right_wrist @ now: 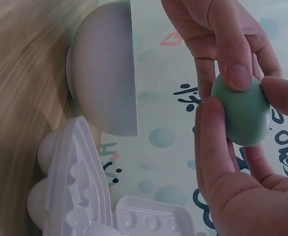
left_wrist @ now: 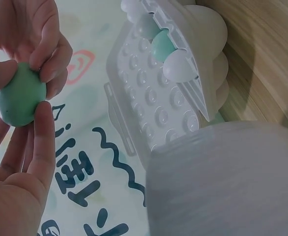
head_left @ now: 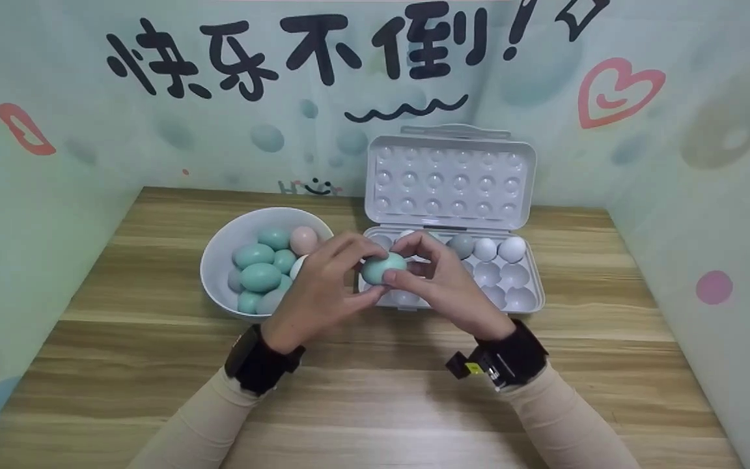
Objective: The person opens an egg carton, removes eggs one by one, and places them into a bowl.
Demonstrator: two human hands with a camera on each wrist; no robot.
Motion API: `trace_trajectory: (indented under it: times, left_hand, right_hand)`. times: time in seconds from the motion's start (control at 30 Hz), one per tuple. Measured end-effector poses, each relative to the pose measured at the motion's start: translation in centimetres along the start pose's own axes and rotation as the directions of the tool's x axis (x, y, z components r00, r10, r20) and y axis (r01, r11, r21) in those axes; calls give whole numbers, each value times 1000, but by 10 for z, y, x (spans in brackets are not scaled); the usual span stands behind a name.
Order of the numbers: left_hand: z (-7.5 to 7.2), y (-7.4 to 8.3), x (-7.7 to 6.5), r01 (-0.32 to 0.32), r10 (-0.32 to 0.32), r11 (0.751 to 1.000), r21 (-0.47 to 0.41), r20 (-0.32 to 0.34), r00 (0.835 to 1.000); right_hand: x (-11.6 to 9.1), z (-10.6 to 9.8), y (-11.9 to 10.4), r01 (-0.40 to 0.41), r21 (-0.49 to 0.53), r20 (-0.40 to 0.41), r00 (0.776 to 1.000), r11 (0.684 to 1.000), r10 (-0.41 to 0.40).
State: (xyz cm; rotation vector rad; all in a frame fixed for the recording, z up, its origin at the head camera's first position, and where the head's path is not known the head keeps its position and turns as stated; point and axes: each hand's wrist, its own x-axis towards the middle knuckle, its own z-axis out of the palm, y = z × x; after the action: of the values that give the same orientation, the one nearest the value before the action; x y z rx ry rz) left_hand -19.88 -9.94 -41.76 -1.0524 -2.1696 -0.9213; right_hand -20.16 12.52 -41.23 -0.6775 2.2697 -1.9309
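Observation:
A green-blue egg (head_left: 381, 268) is held between both hands in front of the egg carton (head_left: 538, 299). My left hand (head_left: 323, 286) grips one end of it with thumb and fingers, and the right hand (head_left: 450, 290) pinches it from the other side. In the right wrist view, fingertips of both hands meet around the egg (right_wrist: 247, 115). Several eggs sit in the carton's back row, among them a grey egg (head_left: 460, 246) and a white egg (head_left: 512, 249). The hands hide part of the carton's left side.
Left of the carton stands a white bowl (head_left: 213, 286) holding several green, grey, pink and white eggs. The carton's lid (head_left: 451, 179) stands raised at the back, near a printed backdrop (head_left: 219, 143). All rest on a wooden table (head_left: 375, 404).

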Motion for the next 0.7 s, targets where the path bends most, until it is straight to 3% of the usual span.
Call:
trace_trajectory:
  times: [0.33, 0.53, 0.7]
  left_hand:
    - [-7, -3, 0, 37, -38, 999, 8, 34, 999]
    - [-21, -9, 1, 88, -87, 996, -10, 48, 995]
    - [-46, -17, 2, 147, -146, 989, -14, 73, 987]
  right_hand:
    - [-1, -7, -4, 56, -91, 56, 997, 994, -51]
    - [-4, -20, -9, 79, -130, -13, 997, 988, -81]
    - [-3, -32, -11, 117, -217, -77, 988, 969, -137]
